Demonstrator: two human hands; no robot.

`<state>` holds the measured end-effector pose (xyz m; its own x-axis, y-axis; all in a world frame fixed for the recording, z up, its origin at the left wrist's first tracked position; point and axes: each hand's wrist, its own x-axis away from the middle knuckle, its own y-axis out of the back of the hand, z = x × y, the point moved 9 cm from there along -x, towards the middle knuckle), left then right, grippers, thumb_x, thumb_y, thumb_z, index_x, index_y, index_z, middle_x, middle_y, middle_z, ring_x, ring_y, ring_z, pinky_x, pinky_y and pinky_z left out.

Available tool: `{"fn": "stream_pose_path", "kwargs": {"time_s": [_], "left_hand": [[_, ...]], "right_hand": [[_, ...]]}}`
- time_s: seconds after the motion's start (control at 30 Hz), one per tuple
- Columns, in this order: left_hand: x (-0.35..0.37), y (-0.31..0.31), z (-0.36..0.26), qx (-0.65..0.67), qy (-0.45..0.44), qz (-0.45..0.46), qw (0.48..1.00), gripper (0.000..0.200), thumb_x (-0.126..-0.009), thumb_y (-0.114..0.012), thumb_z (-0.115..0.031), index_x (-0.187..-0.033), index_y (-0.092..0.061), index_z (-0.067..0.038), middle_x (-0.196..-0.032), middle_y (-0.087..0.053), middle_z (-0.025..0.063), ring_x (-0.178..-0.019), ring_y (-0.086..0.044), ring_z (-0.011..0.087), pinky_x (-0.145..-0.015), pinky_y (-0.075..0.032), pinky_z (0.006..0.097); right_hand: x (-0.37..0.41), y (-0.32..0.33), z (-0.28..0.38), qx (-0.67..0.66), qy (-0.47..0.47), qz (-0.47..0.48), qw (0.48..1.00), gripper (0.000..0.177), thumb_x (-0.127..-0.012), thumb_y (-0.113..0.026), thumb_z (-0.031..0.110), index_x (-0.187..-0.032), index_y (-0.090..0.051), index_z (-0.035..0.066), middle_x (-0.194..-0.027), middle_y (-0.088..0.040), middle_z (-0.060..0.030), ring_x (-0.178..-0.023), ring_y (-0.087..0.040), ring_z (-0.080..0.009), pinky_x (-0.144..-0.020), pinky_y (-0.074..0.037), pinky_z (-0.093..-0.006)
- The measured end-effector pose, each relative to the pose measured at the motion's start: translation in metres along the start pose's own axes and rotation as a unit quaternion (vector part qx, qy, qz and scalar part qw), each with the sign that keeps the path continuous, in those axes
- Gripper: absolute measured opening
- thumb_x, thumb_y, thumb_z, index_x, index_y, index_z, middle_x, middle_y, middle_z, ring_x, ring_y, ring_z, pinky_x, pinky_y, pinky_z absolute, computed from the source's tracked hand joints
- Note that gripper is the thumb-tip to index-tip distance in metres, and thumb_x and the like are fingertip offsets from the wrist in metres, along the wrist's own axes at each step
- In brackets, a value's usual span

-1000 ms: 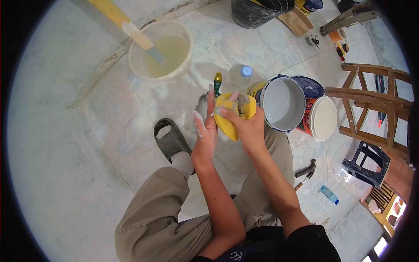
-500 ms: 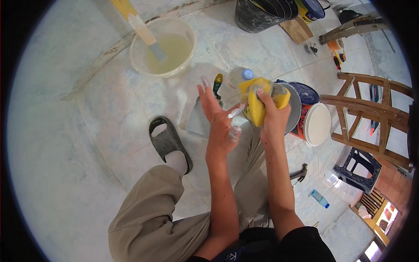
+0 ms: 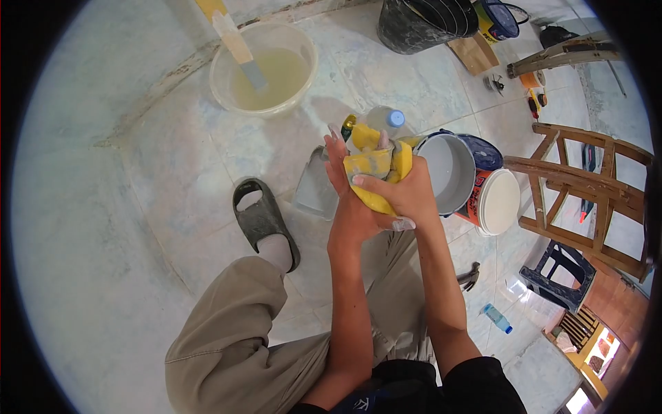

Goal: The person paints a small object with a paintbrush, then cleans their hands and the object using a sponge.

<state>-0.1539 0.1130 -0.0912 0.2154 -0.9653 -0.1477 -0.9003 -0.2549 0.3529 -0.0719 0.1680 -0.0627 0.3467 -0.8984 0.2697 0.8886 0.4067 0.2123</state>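
right hand (image 3: 407,198) clenched around yellow sponge (image 3: 367,164), pressing it against flat, released left hand (image 3: 345,200). just right of the right hand, paint bucket (image 3: 445,172); beyond the fingertips, plastic bottle (image 3: 381,119).

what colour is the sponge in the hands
The sponge is yellow with greyish smears, clearest in the head view.

Yellow sponge (image 3: 376,181): middle covered by the fingers of the right hand (image 3: 407,196); the palm of the left hand (image 3: 343,196) lies hidden behind it. Bottle (image 3: 383,119): lower body concealed by both hands. Black bucket (image 3: 420,24) and flat stick (image 3: 236,43): cut off by the top edge. Small tools (image 3: 534,96), upper right: too small to identify.
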Motion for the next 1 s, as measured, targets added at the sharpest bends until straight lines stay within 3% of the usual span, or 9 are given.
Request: {"fn": "stream_pose_path", "kwargs": {"time_s": [0.23,0.3,0.4,0.53,0.67,0.77,0.83,0.9,1.0], "left_hand": [[0.002,-0.006,0.002,0.082,0.031,0.018,0.996,0.143,-0.047,-0.069,-0.093,-0.162,-0.026,-0.019,-0.165,0.002,0.0268,-0.153,0.011,0.0488,-0.118,-0.002,0.0648],[0.000,-0.001,-0.005,0.123,0.048,0.007,0.991,0.147,-0.043,-0.069,-0.095,-0.163,-0.024,-0.023,-0.165,0.011,0.0310,-0.153,0.012,0.0500,-0.116,-0.006,0.0686],[-0.001,0.004,-0.010,0.028,0.007,0.032,0.999,0.149,-0.040,-0.062,-0.101,-0.161,-0.028,-0.020,-0.164,0.013,0.0322,-0.152,0.012,0.0515,-0.116,-0.006,0.0697],[0.001,0.010,-0.018,0.027,-0.024,0.027,0.999,0.142,-0.043,-0.059,-0.102,-0.156,-0.041,-0.017,-0.164,0.012,0.0323,-0.151,0.010,0.0531,-0.117,-0.006,0.0680],[-0.004,0.031,-0.019,0.024,0.006,-0.002,1.000,0.127,-0.053,-0.061,-0.098,-0.151,-0.051,-0.017,-0.166,0.008,0.0293,-0.153,0.006,0.0506,-0.120,-0.008,0.0619],[-0.003,0.052,-0.005,0.067,0.090,-0.041,0.993,0.118,-0.065,-0.057,-0.094,-0.155,-0.043,-0.019,-0.168,0.002,0.0242,-0.154,-0.002,0.0466,-0.121,-0.012,0.0568],[-0.002,0.054,-0.013,0.337,0.067,-0.094,0.935,0.113,-0.072,-0.058,-0.086,-0.159,-0.034,-0.018,-0.169,-0.003,0.0208,-0.155,-0.007,0.0413,-0.122,-0.013,0.0564],[-0.004,0.053,0.005,0.601,0.087,-0.129,0.784,0.111,-0.079,-0.041,-0.090,-0.164,-0.018,-0.022,-0.169,-0.009,0.0184,-0.154,-0.014,0.0435,-0.122,-0.016,0.0541],[-0.003,0.052,0.003,0.756,0.081,-0.159,0.630,0.119,-0.073,-0.058,-0.085,-0.164,-0.008,-0.028,-0.169,-0.007,0.0189,-0.155,-0.008,0.0440,-0.120,-0.013,0.0671]], "right_hand": [[0.004,0.015,0.011,0.074,0.052,-0.110,0.990,0.039,-0.075,-0.089,0.028,-0.087,-0.073,-0.005,-0.071,-0.071,-0.0092,-0.059,-0.062,-0.0112,-0.057,-0.050,-0.0294],[0.007,0.022,0.022,0.122,0.084,-0.169,0.974,0.037,-0.077,-0.088,0.028,-0.086,-0.072,-0.005,-0.069,-0.069,-0.0104,-0.057,-0.061,-0.0131,-0.056,-0.049,-0.0300],[0.011,0.027,0.044,0.217,0.119,-0.234,0.940,0.033,-0.079,-0.086,0.027,-0.084,-0.072,-0.003,-0.067,-0.067,-0.0114,-0.055,-0.061,-0.0173,-0.056,-0.048,-0.0313],[-0.002,0.044,0.061,0.352,0.173,-0.326,0.860,0.030,-0.081,-0.084,0.026,-0.084,-0.071,0.000,-0.067,-0.066,-0.0115,-0.056,-0.062,-0.0226,-0.057,-0.049,-0.0332],[-0.013,0.068,0.073,0.186,0.215,-0.364,0.887,0.028,-0.082,-0.083,0.024,-0.088,-0.071,-0.001,-0.074,-0.070,-0.0106,-0.063,-0.065,-0.0188,-0.064,-0.052,-0.0319],[-0.007,0.072,0.077,0.124,0.190,-0.327,0.917,0.030,-0.083,-0.082,0.021,-0.096,-0.070,-0.003,-0.082,-0.072,-0.0088,-0.072,-0.066,-0.0145,-0.072,-0.053,-0.0295],[-0.003,0.070,0.066,0.092,0.138,-0.273,0.948,0.035,-0.083,-0.080,0.019,-0.106,-0.068,-0.005,-0.090,-0.072,-0.0076,-0.080,-0.066,-0.0127,-0.077,-0.053,-0.0281],[0.000,0.065,0.049,0.034,0.092,-0.213,0.972,0.042,-0.084,-0.079,0.017,-0.116,-0.064,-0.006,-0.097,-0.070,-0.0077,-0.086,-0.065,-0.0132,-0.079,-0.053,-0.0279],[0.007,0.055,0.029,-0.063,0.041,-0.146,0.987,0.043,-0.086,-0.074,0.014,-0.123,-0.061,-0.005,-0.107,-0.068,-0.0081,-0.094,-0.064,-0.0145,-0.084,-0.051,-0.0283]]}}
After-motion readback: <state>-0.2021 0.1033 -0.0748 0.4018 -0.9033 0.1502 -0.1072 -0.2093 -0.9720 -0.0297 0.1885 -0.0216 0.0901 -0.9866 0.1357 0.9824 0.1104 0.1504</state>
